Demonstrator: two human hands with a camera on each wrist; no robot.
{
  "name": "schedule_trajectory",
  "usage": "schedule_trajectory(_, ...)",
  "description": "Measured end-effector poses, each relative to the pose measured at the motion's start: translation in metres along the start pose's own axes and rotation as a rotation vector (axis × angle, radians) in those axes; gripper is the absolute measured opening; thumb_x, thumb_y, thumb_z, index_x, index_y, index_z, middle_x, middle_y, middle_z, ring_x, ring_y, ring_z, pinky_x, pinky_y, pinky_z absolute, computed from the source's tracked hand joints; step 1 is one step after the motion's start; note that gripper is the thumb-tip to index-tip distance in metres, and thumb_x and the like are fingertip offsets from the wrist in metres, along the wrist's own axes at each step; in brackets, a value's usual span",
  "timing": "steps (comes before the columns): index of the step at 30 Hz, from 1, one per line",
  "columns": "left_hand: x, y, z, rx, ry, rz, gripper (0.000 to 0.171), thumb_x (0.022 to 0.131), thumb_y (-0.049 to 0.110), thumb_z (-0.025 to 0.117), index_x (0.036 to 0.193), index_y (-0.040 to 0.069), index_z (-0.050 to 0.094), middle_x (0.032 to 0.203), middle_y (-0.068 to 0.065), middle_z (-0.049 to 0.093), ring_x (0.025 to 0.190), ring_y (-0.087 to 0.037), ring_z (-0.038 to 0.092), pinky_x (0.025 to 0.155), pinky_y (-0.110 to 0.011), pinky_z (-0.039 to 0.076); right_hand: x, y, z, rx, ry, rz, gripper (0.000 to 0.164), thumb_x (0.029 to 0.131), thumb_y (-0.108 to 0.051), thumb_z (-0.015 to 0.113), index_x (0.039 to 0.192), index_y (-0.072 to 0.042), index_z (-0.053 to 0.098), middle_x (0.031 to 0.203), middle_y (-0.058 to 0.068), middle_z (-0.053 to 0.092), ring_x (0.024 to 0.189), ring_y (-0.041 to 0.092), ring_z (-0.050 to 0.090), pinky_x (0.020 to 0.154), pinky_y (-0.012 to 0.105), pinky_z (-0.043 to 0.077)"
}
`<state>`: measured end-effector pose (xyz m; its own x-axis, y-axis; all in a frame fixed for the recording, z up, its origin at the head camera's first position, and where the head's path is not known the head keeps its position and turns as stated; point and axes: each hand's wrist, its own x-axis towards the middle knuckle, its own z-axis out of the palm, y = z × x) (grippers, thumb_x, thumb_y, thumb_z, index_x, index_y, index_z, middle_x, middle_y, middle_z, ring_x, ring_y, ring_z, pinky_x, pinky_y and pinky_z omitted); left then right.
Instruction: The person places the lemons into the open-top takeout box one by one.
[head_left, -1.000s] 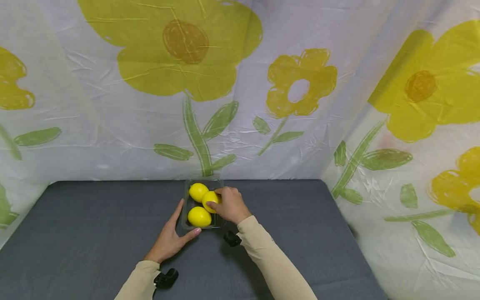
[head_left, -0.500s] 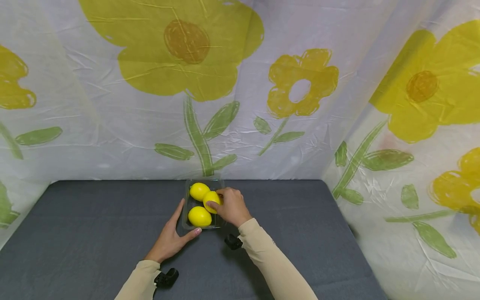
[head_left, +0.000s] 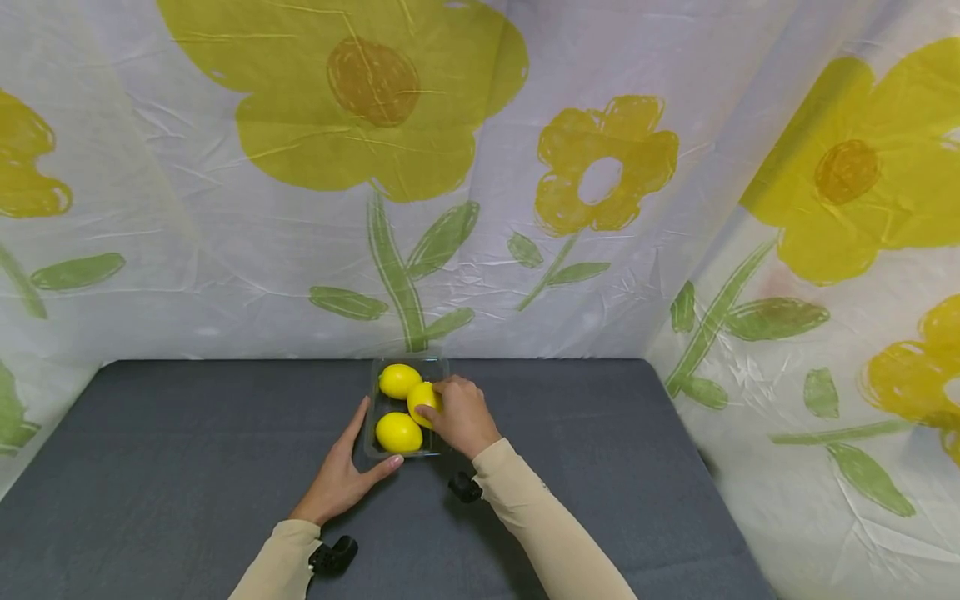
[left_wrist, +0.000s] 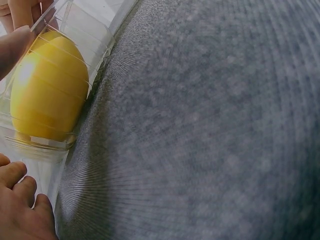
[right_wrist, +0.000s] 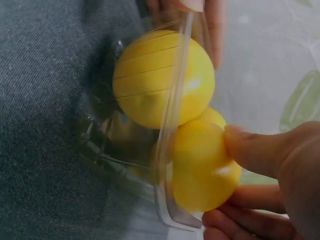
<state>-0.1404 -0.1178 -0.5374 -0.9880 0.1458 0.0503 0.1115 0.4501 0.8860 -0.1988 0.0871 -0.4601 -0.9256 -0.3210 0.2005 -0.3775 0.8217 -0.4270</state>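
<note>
A clear plastic tray near the table's far edge holds three yellow lemons. My right hand pinches the right-hand lemon, thumb on one side and fingers on the other; in the right wrist view this lemon pokes above the tray rim. One lemon lies at the back left, another at the front. My left hand spreads round the tray's near left corner, index finger along the left side, thumb at the near rim. In the left wrist view the front lemon shows through the plastic.
The table wears a dark grey cloth. Behind and to the right hangs a white curtain with yellow flowers, close to the far table edge. Black wrist cameras sit below both hands, on beige sleeves.
My right hand and its lemon have shifted very slightly towards me. The left hand, the tray and the other two lemons stay where they were.
</note>
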Motion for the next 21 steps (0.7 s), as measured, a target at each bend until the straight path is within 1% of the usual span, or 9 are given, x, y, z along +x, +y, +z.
schedule_trajectory(4,-0.002,0.0,-0.001,-0.001,-0.007,-0.01,0.108,0.089,0.042,0.078,0.165,0.011,0.007,0.167,-0.022,0.011,0.149,-0.049,0.018,0.113,-0.072,0.021,0.0,-0.001,-0.002,-0.066,-0.008,-0.065,0.038,0.091,-0.029,0.079,0.113,0.002,0.076,0.105,0.016,0.072,0.09,0.027,0.067,0.075,0.035,0.056)
schedule_trajectory(8,-0.003,-0.001,0.0,-0.008,-0.012,-0.012,0.108,0.089,0.042,0.078,0.165,0.011,0.007,0.168,-0.021,0.011,0.149,-0.049,0.018,0.113,-0.072,0.021,0.001,-0.002,-0.003,-0.072,-0.029,-0.063,0.037,0.092,-0.028,0.078,0.112,0.003,0.076,0.101,0.016,0.071,0.088,0.027,0.066,0.073,0.035,0.054)
schedule_trajectory(11,-0.002,-0.002,0.001,-0.011,-0.009,-0.011,0.109,0.089,0.042,0.079,0.165,0.012,0.006,0.168,-0.02,0.01,0.149,-0.049,0.018,0.113,-0.072,0.021,0.002,-0.002,-0.004,-0.029,-0.026,-0.027,0.039,0.092,-0.028,0.078,0.114,0.004,0.075,0.104,0.017,0.071,0.093,0.029,0.067,0.078,0.038,0.056)
schedule_trajectory(15,-0.001,-0.002,0.001,-0.007,-0.003,-0.009,0.11,0.088,0.043,0.079,0.165,0.011,0.007,0.168,-0.021,0.011,0.149,-0.049,0.018,0.113,-0.072,0.021,0.0,0.001,-0.005,0.047,0.001,0.009,0.042,0.093,-0.029,0.077,0.117,0.005,0.073,0.111,0.019,0.07,0.103,0.034,0.067,0.088,0.046,0.056)
schedule_trajectory(21,-0.002,-0.001,0.0,0.004,0.001,-0.024,0.111,0.087,0.043,0.079,0.165,0.01,0.006,0.167,-0.023,0.011,0.148,-0.051,0.019,0.112,-0.074,0.022,-0.007,0.01,-0.01,0.114,0.035,0.017,0.047,0.098,-0.034,0.071,0.123,0.006,0.07,0.125,0.021,0.066,0.118,0.038,0.062,0.101,0.053,0.049)
